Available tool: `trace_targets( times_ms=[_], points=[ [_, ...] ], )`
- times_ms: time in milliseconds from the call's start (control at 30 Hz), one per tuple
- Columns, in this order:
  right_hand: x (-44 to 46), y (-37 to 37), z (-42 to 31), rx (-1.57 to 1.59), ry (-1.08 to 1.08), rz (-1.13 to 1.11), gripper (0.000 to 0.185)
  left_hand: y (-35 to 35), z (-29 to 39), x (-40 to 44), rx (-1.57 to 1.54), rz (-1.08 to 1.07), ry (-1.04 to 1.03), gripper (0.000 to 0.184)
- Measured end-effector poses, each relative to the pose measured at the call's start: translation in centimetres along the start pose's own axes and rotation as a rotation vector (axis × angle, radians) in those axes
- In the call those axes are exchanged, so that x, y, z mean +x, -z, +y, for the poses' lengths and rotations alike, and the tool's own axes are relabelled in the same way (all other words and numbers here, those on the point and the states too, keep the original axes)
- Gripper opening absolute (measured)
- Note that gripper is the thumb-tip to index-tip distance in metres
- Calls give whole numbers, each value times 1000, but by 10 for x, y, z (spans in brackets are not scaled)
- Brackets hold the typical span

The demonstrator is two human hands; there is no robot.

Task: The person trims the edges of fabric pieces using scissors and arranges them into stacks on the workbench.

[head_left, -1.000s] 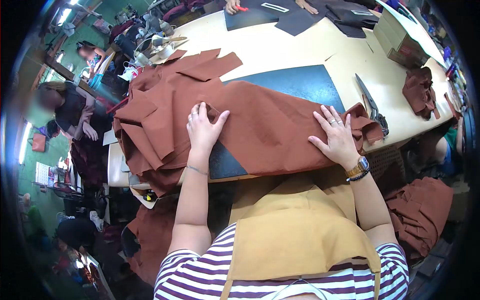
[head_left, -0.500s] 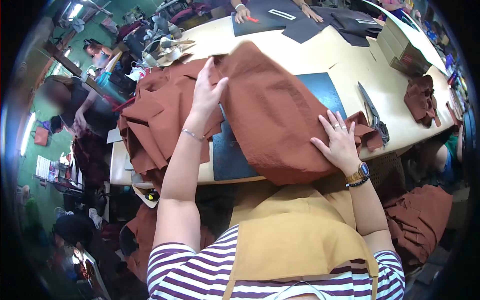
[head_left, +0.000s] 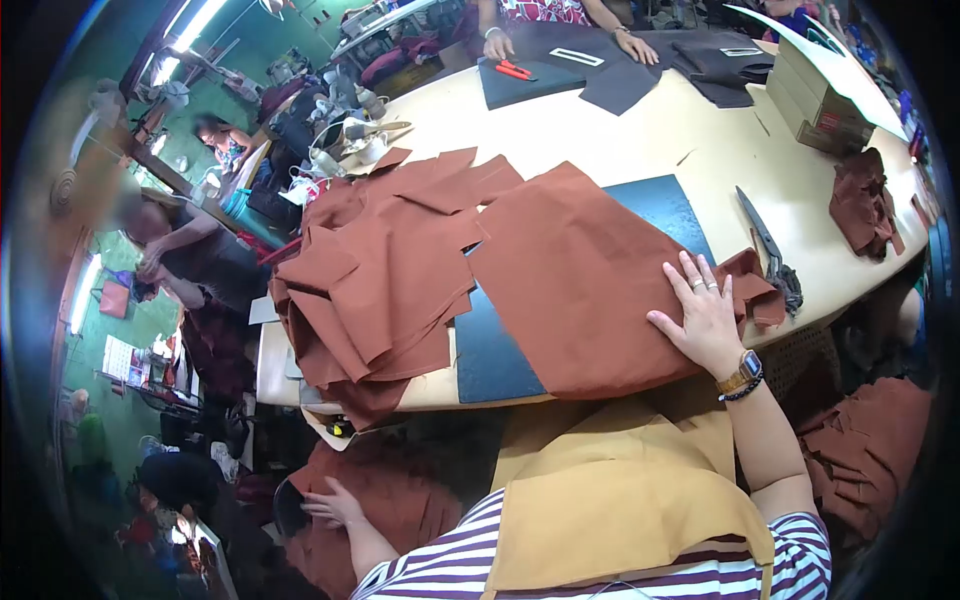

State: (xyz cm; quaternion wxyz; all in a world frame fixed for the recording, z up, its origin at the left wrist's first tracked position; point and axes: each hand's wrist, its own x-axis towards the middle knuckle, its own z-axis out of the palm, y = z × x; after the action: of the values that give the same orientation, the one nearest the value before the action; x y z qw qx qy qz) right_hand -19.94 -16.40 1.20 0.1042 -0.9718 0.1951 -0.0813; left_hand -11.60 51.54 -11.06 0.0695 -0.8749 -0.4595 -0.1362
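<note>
Carrying the work is a broad, pale cream surface (head_left: pixel 640 150) with a rounded edge; on its left lies a loose heap of rust-brown cloth pieces (head_left: pixel 390 270). Beside that heap, a large rust-brown fabric panel (head_left: pixel 585 290) lies over a flat blue-black board (head_left: pixel 495 360). Change noted: half a second ago the panel's far left part was raised at the left hand; it is now down and mostly flat, so the piece appears laid out, with only the right hand (head_left: pixel 703 310) on it. That hand rests palm down on the panel's right side, fingers extended and slightly spread, gripping nothing. The left hand (head_left: pixel 338 503) has left the panel and is below the surface, fingers spread, at a rust-brown cloth bundle (head_left: pixel 410 510); nothing is seen in its grasp, and contact cannot be confirmed. Edges: the panel's near side reaches about to the surface's near rim, overhang not determinable; a strip of board shows between panel and heap. Open room lies beyond the panel, on bare surface. To the right, clearance is limited by long dark metal scissors (head_left: pixel 768 242) and, closer in, a small crumpled rust-brown scrap bunch (head_left: pixel 752 290).
</note>
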Motion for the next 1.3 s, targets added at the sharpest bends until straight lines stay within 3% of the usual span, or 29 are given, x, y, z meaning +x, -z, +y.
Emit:
trace_targets(
  times_ms=[33,100,200,233,367,467,567,667,733,800,867,900,933,967,1000,1067,1200,1300],
  points=[
    [1,0,0,0,0,1,72,-55,-41,19,567,-655,-426,82],
    [2,1,-1,-2,-11,-9,72,-11,-34,-38,274,-656,-68,85],
    [2,-2,0,-12,-3,2,72,-34,-28,-42,55,-204,-5,87],
    [3,0,1,-20,-3,-5,72,-41,-20,-41,102,-482,-5,88],
    [3,-1,-1,-28,-1,-9,72,-46,-10,-37,48,-256,-64,92],
    [0,-1,1,-41,-4,-10,72,-23,1,-42,58,-671,-89,88],
    [3,-1,0,-21,-6,-2,71,-24,2,-30,-54,-636,-7,81],
    [3,-8,-1,-133,9,57,71,-22,9,1,-541,-266,83,72],
    [5,-11,-6,-211,20,83,70,-3,45,19,-1034,138,-3,62],
    [9,-11,-26,-244,-1,62,69,41,109,16,-1249,301,-237,55],
    [9,-19,-42,-165,103,65,68,112,182,-37,-1412,233,-497,52],
    [9,-25,-47,-86,177,93,68,116,208,-49,-1317,159,-709,49],
    [8,-28,-49,-2,256,124,68,145,238,-90,-1578,-121,-888,47],
    [7,-23,-45,-6,228,135,67,178,255,-133,-1243,-61,-1216,49],
    [8,-15,-41,-10,205,144,67,174,272,-158,-1229,-359,-1411,54],
    [9,4,-27,-49,104,143,69,220,280,-236,-519,-348,-1464,66],
    [11,24,38,-154,-41,158,68,215,315,-298,-399,-353,-1723,82],
    [13,42,82,54,-48,19,66,214,349,-314,-402,-336,-1874,90]
  ],
)
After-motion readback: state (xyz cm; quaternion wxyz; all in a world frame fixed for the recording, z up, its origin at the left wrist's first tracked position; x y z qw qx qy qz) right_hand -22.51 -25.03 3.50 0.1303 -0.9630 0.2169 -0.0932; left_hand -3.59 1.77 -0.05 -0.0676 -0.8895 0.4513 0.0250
